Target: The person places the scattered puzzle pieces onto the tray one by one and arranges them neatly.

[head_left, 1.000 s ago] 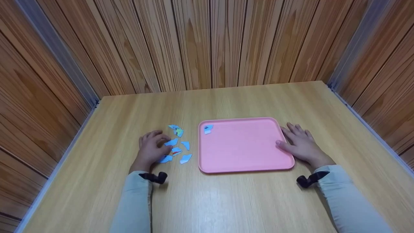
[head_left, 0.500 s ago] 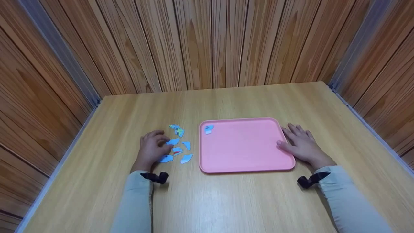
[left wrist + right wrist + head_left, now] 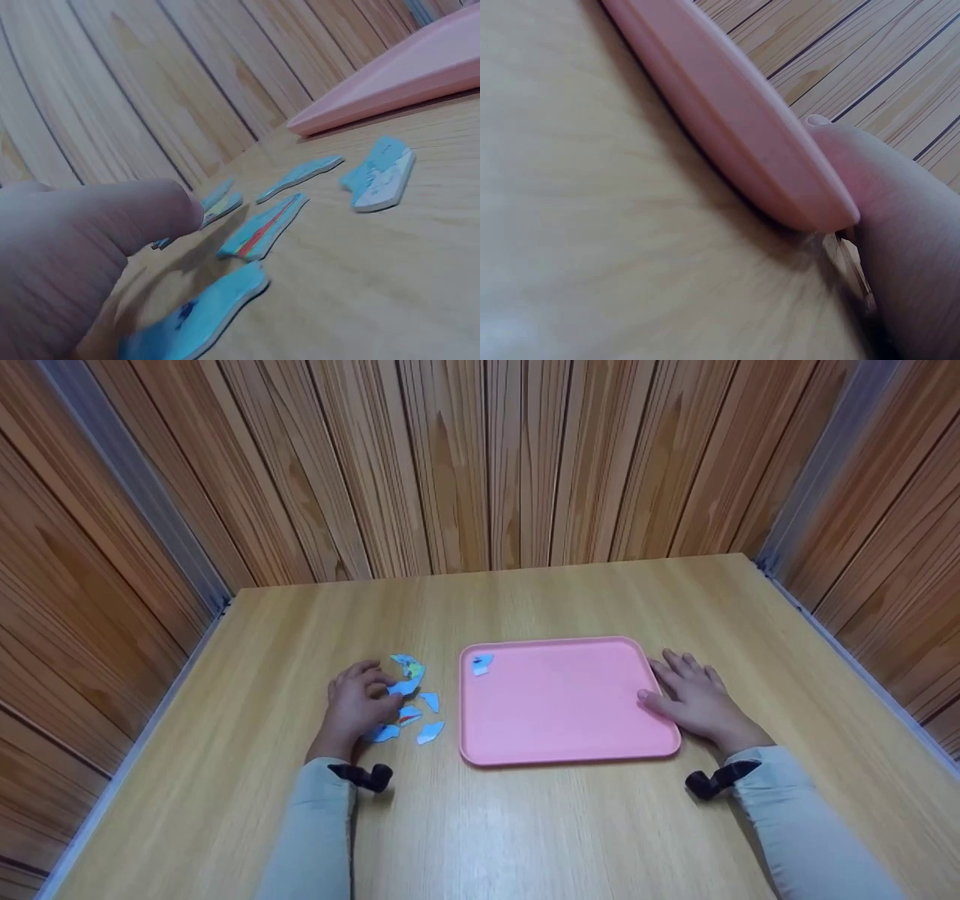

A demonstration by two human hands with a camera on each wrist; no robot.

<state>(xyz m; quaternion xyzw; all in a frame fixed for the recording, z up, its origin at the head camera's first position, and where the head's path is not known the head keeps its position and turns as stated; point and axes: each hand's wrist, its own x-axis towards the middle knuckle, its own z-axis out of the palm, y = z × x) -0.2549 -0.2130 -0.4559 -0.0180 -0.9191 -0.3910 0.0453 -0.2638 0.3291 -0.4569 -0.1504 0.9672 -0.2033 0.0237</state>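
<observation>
My left hand [image 3: 354, 703] is at the left of the tray, thumb and index finger bent around the left end of a light blue puzzle piece [image 3: 407, 687]. That piece's right end meets a blue, green and yellow puzzle piece [image 3: 413, 668]. The thumb [image 3: 161, 214] hides part of the grip in the left wrist view. My right hand [image 3: 697, 697] rests at the right side of the pink tray [image 3: 570, 697], its fingers straight and spread outside the edge. Its thumb [image 3: 832, 139] lies over the tray's rim.
Loose puzzle pieces lie close by: one with a red stripe [image 3: 262, 229], a small blue one [image 3: 430, 702], a blue and white one [image 3: 382, 174] and one under the left hand [image 3: 202, 315]. A single puzzle piece [image 3: 482, 664] sits in the tray's far left corner.
My left hand has shifted slightly to the right, and the light blue puzzle piece has slid with it up to the green and yellow one. The right hand and tray stay in place.
</observation>
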